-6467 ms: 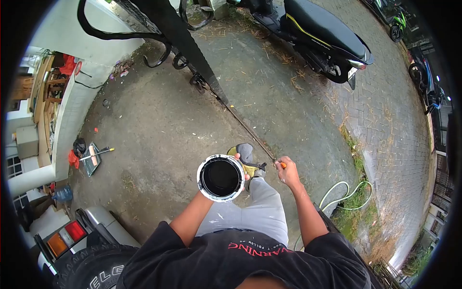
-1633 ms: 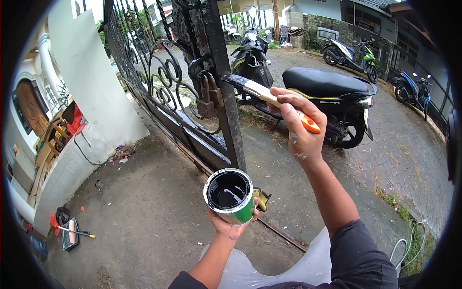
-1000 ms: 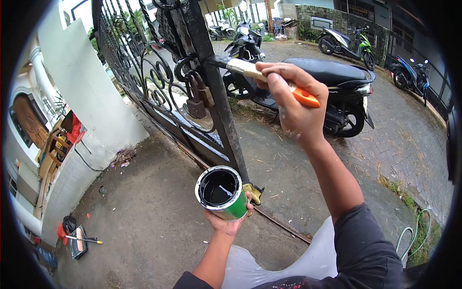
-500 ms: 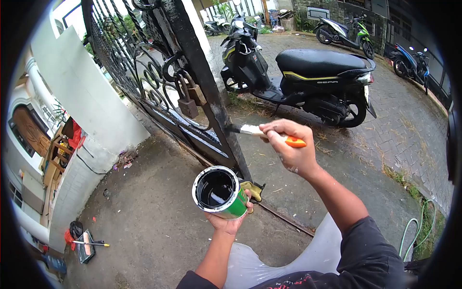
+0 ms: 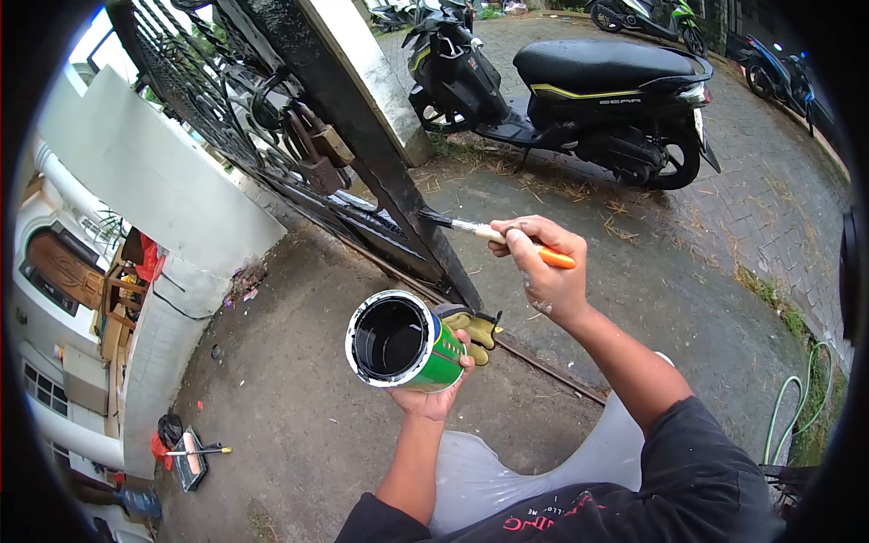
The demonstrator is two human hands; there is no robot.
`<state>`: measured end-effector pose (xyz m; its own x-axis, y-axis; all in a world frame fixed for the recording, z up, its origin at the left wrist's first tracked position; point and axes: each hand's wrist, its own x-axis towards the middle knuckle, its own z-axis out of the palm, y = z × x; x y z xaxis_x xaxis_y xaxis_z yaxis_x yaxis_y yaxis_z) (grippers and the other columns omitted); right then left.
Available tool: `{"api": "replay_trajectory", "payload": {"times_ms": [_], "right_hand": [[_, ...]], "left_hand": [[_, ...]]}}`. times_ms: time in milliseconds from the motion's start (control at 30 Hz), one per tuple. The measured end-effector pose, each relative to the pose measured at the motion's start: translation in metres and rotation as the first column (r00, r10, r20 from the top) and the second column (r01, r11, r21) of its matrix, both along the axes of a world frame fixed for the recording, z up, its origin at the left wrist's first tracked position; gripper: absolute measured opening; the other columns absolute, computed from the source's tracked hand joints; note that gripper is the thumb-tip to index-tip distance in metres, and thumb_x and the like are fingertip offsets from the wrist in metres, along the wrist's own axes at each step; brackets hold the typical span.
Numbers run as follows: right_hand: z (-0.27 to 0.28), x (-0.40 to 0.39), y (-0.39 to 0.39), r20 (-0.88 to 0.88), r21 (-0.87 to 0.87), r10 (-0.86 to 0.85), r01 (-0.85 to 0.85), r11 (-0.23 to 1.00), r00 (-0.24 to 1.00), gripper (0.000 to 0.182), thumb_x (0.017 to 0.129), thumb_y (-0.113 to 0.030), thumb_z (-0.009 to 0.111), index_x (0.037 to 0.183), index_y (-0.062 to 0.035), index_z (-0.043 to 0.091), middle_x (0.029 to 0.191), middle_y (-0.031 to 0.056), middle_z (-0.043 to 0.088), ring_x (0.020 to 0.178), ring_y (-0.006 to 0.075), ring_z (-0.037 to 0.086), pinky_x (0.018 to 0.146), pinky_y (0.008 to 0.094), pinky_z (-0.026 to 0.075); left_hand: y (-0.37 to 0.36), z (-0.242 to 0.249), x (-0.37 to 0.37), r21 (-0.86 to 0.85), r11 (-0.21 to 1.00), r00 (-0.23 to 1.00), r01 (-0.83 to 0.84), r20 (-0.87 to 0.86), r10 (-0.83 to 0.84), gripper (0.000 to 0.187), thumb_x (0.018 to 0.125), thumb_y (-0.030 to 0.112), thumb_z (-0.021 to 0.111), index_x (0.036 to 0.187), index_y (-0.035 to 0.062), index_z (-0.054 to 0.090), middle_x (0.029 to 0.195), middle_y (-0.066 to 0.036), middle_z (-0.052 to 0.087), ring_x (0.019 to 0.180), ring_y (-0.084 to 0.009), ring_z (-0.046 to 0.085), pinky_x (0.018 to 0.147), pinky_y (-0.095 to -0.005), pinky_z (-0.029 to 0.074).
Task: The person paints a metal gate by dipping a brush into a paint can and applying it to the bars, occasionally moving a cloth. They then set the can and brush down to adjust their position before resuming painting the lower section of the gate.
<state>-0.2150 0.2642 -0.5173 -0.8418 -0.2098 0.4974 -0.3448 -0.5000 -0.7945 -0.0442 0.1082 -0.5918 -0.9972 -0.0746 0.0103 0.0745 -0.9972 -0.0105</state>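
My right hand (image 5: 549, 262) pinches a paintbrush (image 5: 480, 230) by its pale and orange handle. The dark bristles touch the edge post of a black metal gate (image 5: 385, 172). My left hand (image 5: 439, 380) is wrapped round a green paint can (image 5: 441, 360) from below and the side. Dark paint shows inside the can, which tilts a little toward me, with white and black smears on its rim. Two padlocks (image 5: 319, 172) hang from the gate above the brush. Behind the can, a yellowish shoe or sandal (image 5: 477, 330) is partly hidden.
A black scooter (image 5: 597, 109) stands beyond the gate, with more motorbikes (image 5: 780, 81) farther back. A metal track (image 5: 543, 364) crosses the ground. A paint roller and tray (image 5: 190, 460) lie at the lower left. A green hose (image 5: 797, 398) is at the right, near a white wall (image 5: 172, 172) opposite.
The view has tilted down and shifted. My right hand has angled the brush differently, its bristles still against the gate post. The can has moved slightly left and up in view.
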Motion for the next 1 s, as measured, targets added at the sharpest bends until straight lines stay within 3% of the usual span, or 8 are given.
{"api": "replay_trajectory", "payload": {"times_ms": [133, 200, 267, 533, 667, 800, 867, 1000], "right_hand": [[0.054, -0.016, -0.014, -0.273, -0.094, -0.153, 0.132, 0.987, 0.950, 0.014, 0.094, -0.004, 0.063, 0.099, 0.0048, 0.072, 0.088, 0.0099, 0.072, 0.077, 0.0095, 0.067, 0.066, 0.0225, 0.053], [0.084, -0.019, -0.019, -0.274, -0.192, -0.133, 0.081, 0.978, 0.952, 0.013, 0.092, -0.006, 0.066, 0.097, 0.0039, 0.072, 0.085, 0.0090, 0.072, 0.071, 0.0083, 0.063, 0.063, 0.0239, 0.049], [0.089, -0.031, -0.030, -0.426, -0.291, -0.295, 0.180, 0.940, 0.855, 0.013, 0.092, -0.006, 0.066, 0.098, 0.0036, 0.072, 0.085, 0.0091, 0.072, 0.071, 0.0093, 0.063, 0.064, 0.0242, 0.050], [-0.015, 0.006, 0.010, -0.377, 0.269, -0.061, 0.173, 0.947, 0.924, 0.008, 0.083, 0.000, 0.068, 0.089, 0.0043, 0.071, 0.087, 0.0151, 0.073, 0.076, 0.0203, 0.072, 0.070, 0.0302, 0.056], [0.044, -0.012, -0.006, -0.618, 0.026, -0.190, 0.261, 0.965, 0.763, 0.009, 0.082, 0.000, 0.069, 0.090, 0.0040, 0.070, 0.087, 0.0166, 0.073, 0.075, 0.0252, 0.072, 0.067, 0.0315, 0.056], [0.104, -0.027, -0.024, -0.682, -0.283, -0.399, 0.283, 0.917, 0.612, 0.011, 0.083, -0.004, 0.071, 0.091, 0.0030, 0.072, 0.089, 0.0167, 0.073, 0.076, 0.0227, 0.073, 0.067, 0.0289, 0.057], [0.094, -0.025, -0.026, -0.682, -0.254, -0.378, 0.281, 0.925, 0.626, 0.011, 0.082, -0.002, 0.070, 0.091, 0.0030, 0.071, 0.090, 0.0169, 0.073, 0.079, 0.0239, 0.073, 0.069, 0.0294, 0.057], [0.003, 0.001, -0.013, -0.615, 0.143, -0.119, 0.259, 0.955, 0.779, 0.012, 0.080, 0.002, 0.070, 0.092, 0.0027, 0.069, 0.093, 0.0168, 0.073, 0.081, 0.0264, 0.074, 0.071, 0.0321, 0.059]], "left_hand": [[0.001, 0.002, 0.000, 0.016, 1.000, 0.998, -0.004, 0.062, 0.003, 0.075, 0.073, 0.060, 0.075, 0.134, 0.0195, 0.059, 0.136, -0.011, 0.053, 0.129, -0.0386, 0.040, 0.097, -0.0575, 0.044], [0.001, 0.002, -0.001, 0.014, 1.000, 0.997, -0.013, 0.080, 0.012, 0.074, 0.072, 0.059, 0.075, 0.134, 0.0201, 0.059, 0.136, -0.010, 0.053, 0.129, -0.0384, 0.040, 0.097, -0.0573, 0.044], [0.000, 0.001, -0.002, 0.021, 1.000, 0.997, -0.008, 0.081, 0.006, 0.074, 0.071, 0.058, 0.076, 0.132, 0.0206, 0.061, 0.136, -0.010, 0.053, 0.129, -0.0384, 0.041, 0.097, -0.0569, 0.043], [-0.002, 0.001, 0.002, -0.001, 1.000, 0.998, -0.012, 0.060, 0.012, 0.073, 0.070, 0.058, 0.076, 0.131, 0.0199, 0.062, 0.136, -0.010, 0.054, 0.128, -0.0385, 0.042, 0.096, -0.0558, 0.044], [-0.002, 0.002, 0.002, 0.005, 1.000, 0.993, -0.031, 0.112, 0.030, 0.068, 0.074, 0.055, 0.073, 0.129, 0.0184, 0.063, 0.133, -0.013, 0.055, 0.127, -0.0378, 0.042, 0.095, -0.0549, 0.043], [0.006, 0.013, 0.000, -0.013, 0.999, 0.994, -0.041, 0.098, 0.042, 0.064, 0.077, 0.049, 0.072, 0.130, 0.0154, 0.061, 0.127, -0.017, 0.057, 0.126, -0.0359, 0.040, 0.094, -0.0522, 0.043], [0.008, 0.014, -0.001, -0.006, 0.999, 0.996, -0.036, 0.086, 0.036, 0.064, 0.076, 0.049, 0.073, 0.130, 0.0153, 0.061, 0.127, -0.016, 0.057, 0.126, -0.0358, 0.040, 0.094, -0.0518, 0.043], [0.008, 0.016, -0.001, -0.036, 0.999, 0.998, -0.018, 0.067, 0.020, 0.066, 0.076, 0.049, 0.074, 0.132, 0.0175, 0.060, 0.128, -0.014, 0.057, 0.127, -0.0354, 0.040, 0.095, -0.0512, 0.043]]}}
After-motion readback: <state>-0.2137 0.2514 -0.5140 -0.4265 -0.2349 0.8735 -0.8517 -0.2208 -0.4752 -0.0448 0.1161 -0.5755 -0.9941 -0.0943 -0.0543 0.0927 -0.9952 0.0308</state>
